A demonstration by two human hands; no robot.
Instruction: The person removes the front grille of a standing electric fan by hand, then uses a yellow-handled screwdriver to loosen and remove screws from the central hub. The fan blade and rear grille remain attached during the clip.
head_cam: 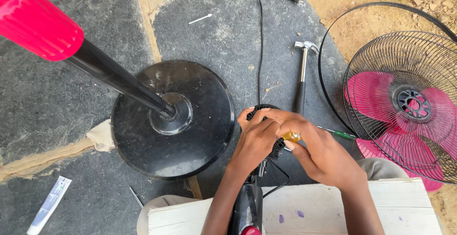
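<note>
The left hand (254, 142) lay cupped over the black fan motor housing (266, 113), fingers curled around its round front, its grip pressed closed on that part; the right hand (321, 156) came in from the right, its grip pinching the amber handle of a small screwdriver (291, 136) between thumb and fingertips; the tool sat just at the housing's right edge, touching or nearly touching it, though its tip was hidden behind the fingers; the motor unit's long axis ran from the housing down towards the person, its black body (248, 209) with a red end resting across a white board (333, 206) serving as worktop; so the housing lay directly to the left of the screwdriver, and both hands were on it, the left the closer; nearby on the stone floor stood the round black fan base (200, 135) with its pole, a hammer (303, 70) above the hands, a green screwdriver (339, 133) to the right, and the wire guard with pink blades (409, 106) well apart
</note>
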